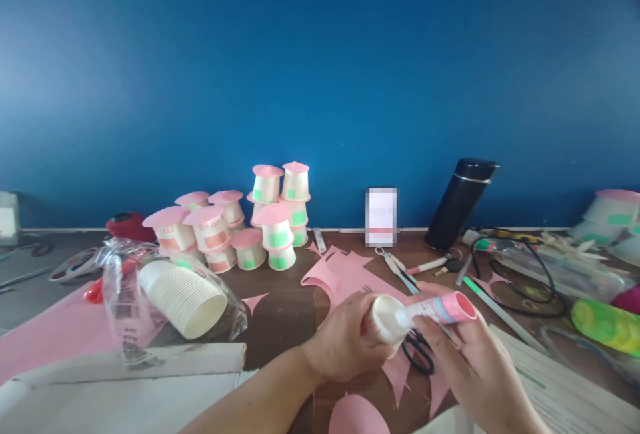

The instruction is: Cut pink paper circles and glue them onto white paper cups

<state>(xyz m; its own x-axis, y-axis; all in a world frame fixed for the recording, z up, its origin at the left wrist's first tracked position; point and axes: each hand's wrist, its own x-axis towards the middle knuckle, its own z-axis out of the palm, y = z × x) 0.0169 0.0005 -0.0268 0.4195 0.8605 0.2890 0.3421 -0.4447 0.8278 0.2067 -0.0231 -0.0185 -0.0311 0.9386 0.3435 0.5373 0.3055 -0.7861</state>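
Observation:
My left hand (345, 337) is wrapped round a white paper cup (387, 317), its base tilted up toward me. In my right hand (463, 354) is a pink and blue glue stick (443, 309), its white tip touching the cup's base. Below my hands the black handles of scissors (419, 353) lie on cut pink paper (350, 274). A pink paper piece (357, 415) is at the bottom edge of the view.
Finished-looking cups with pink tops (265, 227) stand stacked at the back. A plastic-wrapped sleeve of cups (187, 301) lies left. A black flask (457, 207) leans by the blue wall near a phone (381, 217). Cables, pens and a yellow-green bottle (605, 324) lie right.

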